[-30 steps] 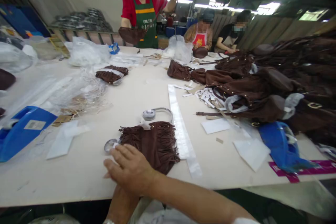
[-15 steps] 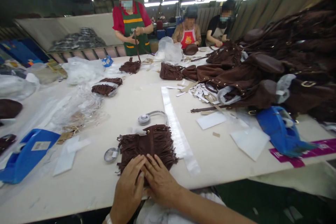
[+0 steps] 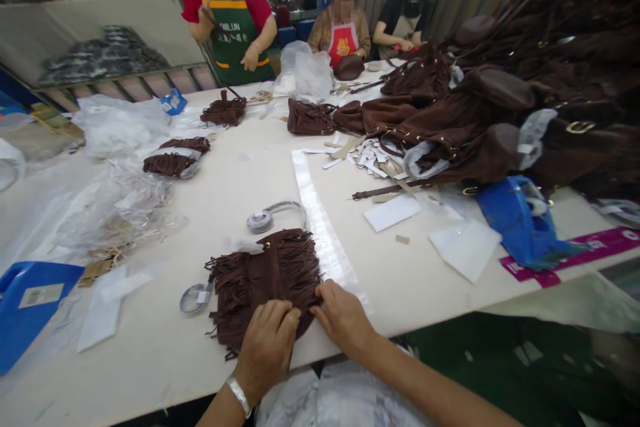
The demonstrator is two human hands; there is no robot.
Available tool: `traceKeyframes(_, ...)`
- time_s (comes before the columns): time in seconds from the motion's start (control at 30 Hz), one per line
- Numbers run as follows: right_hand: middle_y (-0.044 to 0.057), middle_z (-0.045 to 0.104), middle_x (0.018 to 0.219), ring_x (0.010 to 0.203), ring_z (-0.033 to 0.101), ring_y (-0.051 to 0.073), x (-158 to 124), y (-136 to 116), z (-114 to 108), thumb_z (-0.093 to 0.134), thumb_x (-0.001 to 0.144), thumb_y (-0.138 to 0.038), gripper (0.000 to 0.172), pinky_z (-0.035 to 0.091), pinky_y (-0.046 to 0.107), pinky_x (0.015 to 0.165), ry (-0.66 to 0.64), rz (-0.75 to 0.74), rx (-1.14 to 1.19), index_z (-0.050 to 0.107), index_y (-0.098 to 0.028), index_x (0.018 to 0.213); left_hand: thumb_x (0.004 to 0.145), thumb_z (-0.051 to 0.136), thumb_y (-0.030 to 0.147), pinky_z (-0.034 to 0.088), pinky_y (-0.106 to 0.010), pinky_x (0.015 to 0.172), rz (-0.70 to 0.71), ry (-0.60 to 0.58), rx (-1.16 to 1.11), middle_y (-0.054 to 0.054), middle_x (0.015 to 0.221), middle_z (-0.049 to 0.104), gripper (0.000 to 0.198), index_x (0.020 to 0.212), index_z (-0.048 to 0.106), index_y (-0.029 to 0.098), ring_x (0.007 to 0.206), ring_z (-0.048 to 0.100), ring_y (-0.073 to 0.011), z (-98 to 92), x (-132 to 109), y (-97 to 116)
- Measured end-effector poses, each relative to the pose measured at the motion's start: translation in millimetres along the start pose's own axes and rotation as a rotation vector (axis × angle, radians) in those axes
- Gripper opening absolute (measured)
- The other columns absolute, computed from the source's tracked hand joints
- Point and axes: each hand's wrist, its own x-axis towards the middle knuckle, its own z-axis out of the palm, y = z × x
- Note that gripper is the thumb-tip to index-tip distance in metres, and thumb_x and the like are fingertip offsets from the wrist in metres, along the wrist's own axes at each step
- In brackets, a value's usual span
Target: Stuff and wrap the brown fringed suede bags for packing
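A dark brown fringed bag lies flat on the white table in front of me. My left hand rests on its near edge, fingers bent and pressed together on the material. At the bag's right edge, my right hand pinches the fringe between thumb and fingers. Beyond the bag sits a coiled grey strap in wrapping, and a second wrapped coil lies to its left. A long white plastic strip runs along the table just right of the bag.
Blue tape dispensers stand at left and right. Brown bags are heaped at the right. Clear plastic bags cover the table's left side. Several co-workers, one in a green apron, are across the table.
My hands have moved apart: the right has gone from the bag's middle to its right edge and pinches there, while the left has curled its fingers. The view has shifted; the green-aproned co-worker's hands have separated.
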Motion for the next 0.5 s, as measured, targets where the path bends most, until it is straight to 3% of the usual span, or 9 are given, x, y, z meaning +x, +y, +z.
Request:
traceKeyframes(0.07,0.006,0.058,0.099,0.093,0.056,0.021,1,-1,10,0.056,0.086,-0.014,0.023,0.048,0.033,0.081,0.029,0.032,0.004,0.049,-0.019,0.108,0.092,0.052,0.029,0.047,-0.045,0.077,0.026,-0.111,0.081,-0.010,0.102,0.057,0.028,0.116,0.053,0.016,0.091,0.052,-0.0263,-2.0,7,7)
traceKeyframes(0.17,0.007,0.059,0.099,0.093,0.057,0.022,1,-2,16,0.055,0.086,-0.009,0.024,0.048,0.033,0.082,0.027,0.033,-0.039,0.050,-0.018,0.108,0.092,0.054,0.034,0.048,-0.043,0.074,0.006,-0.145,0.194,-0.010,0.100,0.058,0.032,0.117,0.053,0.013,0.088,0.053,-0.0268,4.5,14,9)
traceKeyframes(0.3,0.007,0.059,0.092,0.086,0.057,0.023,-1,-2,19,0.056,0.088,-0.013,0.013,0.048,0.034,0.076,0.059,0.014,-0.164,0.054,-0.017,0.101,0.094,0.050,0.022,0.049,-0.039,0.077,0.055,-0.056,0.172,-0.008,0.095,0.059,0.024,0.117,0.054,0.014,0.088,0.055,-0.0235,15.1,13,-1)
traceKeyframes(0.5,0.007,0.060,0.086,0.079,0.055,0.022,-8,7,23,0.047,0.093,-0.011,0.012,0.043,0.033,0.071,0.061,-0.134,-0.239,0.057,-0.017,0.094,0.096,0.047,0.018,0.050,-0.033,0.083,-0.054,0.072,-0.142,-0.006,0.099,0.061,0.019,0.112,0.057,0.019,0.093,0.058,-0.0193,9.3,7,-10)
